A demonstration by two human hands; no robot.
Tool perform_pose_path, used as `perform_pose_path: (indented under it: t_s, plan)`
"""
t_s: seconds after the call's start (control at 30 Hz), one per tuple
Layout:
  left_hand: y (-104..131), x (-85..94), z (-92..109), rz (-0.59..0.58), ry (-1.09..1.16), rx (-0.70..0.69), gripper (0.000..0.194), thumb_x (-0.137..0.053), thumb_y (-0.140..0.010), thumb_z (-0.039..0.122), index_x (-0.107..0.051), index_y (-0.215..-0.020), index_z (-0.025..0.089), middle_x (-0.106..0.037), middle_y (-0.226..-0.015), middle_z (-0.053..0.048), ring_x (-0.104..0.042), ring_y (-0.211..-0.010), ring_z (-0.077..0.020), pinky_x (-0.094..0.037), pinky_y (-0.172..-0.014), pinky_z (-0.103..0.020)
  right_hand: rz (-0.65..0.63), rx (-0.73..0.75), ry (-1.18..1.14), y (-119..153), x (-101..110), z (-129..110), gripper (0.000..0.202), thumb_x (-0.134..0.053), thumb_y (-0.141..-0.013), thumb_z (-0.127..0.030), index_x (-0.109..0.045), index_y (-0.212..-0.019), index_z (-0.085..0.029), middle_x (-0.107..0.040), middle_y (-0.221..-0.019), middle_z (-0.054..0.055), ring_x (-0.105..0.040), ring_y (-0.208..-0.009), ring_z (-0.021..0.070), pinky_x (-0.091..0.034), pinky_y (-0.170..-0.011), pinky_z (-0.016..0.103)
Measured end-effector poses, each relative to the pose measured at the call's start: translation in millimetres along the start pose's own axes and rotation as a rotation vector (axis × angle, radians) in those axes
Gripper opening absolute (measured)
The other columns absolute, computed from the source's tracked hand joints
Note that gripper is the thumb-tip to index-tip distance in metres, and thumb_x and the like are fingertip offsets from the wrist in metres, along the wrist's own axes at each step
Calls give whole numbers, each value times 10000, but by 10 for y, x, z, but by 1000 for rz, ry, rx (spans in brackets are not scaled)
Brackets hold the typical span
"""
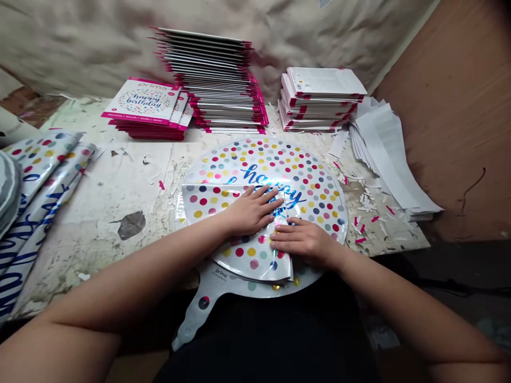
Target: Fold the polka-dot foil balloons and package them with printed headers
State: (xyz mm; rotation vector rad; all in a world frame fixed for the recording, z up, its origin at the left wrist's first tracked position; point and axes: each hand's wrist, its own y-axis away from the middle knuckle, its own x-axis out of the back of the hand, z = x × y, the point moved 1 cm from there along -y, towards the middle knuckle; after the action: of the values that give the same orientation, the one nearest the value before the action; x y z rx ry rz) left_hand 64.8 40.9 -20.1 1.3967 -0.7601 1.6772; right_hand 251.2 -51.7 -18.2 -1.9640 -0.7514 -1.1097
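Observation:
A flat foil balloon [311, 170], white with coloured dots and blue "happy" lettering, lies at the table's front edge. Its tail [203, 303] hangs past the edge toward my lap. On top of it rests a folded, dotted foil section [239, 255] shaped like a wedge; whether it is part of the same balloon I cannot tell. My left hand [255, 210] presses flat on this section, fingers spread. Beside it, at the section's right edge, my right hand [305, 242] lies flat with fingers stretched out, touching the foil.
Pink-edged "happy birthday" packets [143, 103] lie at the back left, next to a tall packet stack [223, 80]. Another packet stack [319, 101] and white paper sheets [391, 154] are at the right. More folded foil balloons [43, 186] lie left. Paper scraps [365, 213] litter the worn table [107, 202].

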Motion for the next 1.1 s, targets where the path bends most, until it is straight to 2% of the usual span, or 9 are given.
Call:
perform_pose_path:
  t_s: [0.17,0.37,0.5,0.57,0.63,0.73,0.93,1.0,1.1]
  plan:
    - [152,43,-14,-46,7,73,524,-249,-941,435,-225,-1427,241,-151,-1505,-56,-117,-1382,-264,-110,-1088,-487,-76,-296,-236,-38,103,71,248,-419,-881,-234,-662,-918,-205,-714,-893,29,-643,-863,165,-430,-840,331]
    - [1090,181,-557,-67,-2,402,531,-235,-935,413,-246,-1421,198,-225,-1486,-45,-180,-1372,-221,-149,-1106,-448,69,-1036,-391,-296,189,273,403,-382,-867,-482,-480,-607,-191,-516,-555,-19,-491,-526,122,-360,-498,229]
    - [1410,382,-461,358,-4,751,497,-263,-933,352,-386,-1349,110,-406,-1399,-110,-336,-1311,-211,-298,-1069,-394,56,-1219,-405,-487,174,343,379,-417,-846,-452,-439,-571,-193,-455,-492,-24,-446,-461,110,-331,-457,225]
    - [1324,387,-132,513,-40,564,471,-281,-935,313,-381,-1350,112,-414,-1394,-101,-305,-1327,-186,-273,-1090,-371,37,-1244,-410,-536,163,347,374,-426,-841,-440,-433,-560,-194,-428,-459,-28,-421,-419,103,-319,-429,224]
    - [1156,272,229,378,-54,271,476,-295,-934,304,-349,-1373,130,-347,-1437,-92,-240,-1355,-199,-244,-1104,-382,25,-1264,-414,-547,146,343,365,-433,-834,-448,-439,-569,-196,-409,-449,-36,-410,-391,99,-315,-405,222]
    - [968,6,530,161,-78,211,594,-334,-908,429,-317,-1388,81,-265,-1459,-147,-198,-1361,-282,-212,-1096,-456,28,-1284,-414,-519,113,353,305,-456,-815,-469,-502,-678,-201,-435,-487,-45,-423,-379,100,-327,-380,219]
    - [972,-195,474,35,-49,252,653,-299,-902,493,-234,-1422,104,-177,-1483,-132,-168,-1370,-273,-195,-1090,-443,150,-1294,-158,-480,85,293,379,-446,-839,-351,-445,-1189,-206,-629,-789,47,-597,-653,198,-482,-589,326]
    - [986,-181,461,32,-48,248,649,-298,-902,490,-233,-1423,107,-178,-1483,-130,-170,-1370,-268,-193,-1089,-438,198,-1137,109,-525,51,178,434,-376,-873,-277,-379,-1296,-180,-629,-1032,118,-587,-955,256,-463,-801,409]
    - [986,-176,470,30,-55,242,657,-313,-896,495,-237,-1422,109,-194,-1479,-130,-164,-1371,-268,-180,-1091,-440,41,-748,315,-596,-99,31,491,-254,-922,-312,-288,-1391,-174,-357,-1428,108,-278,-1327,250,-208,-1069,496]
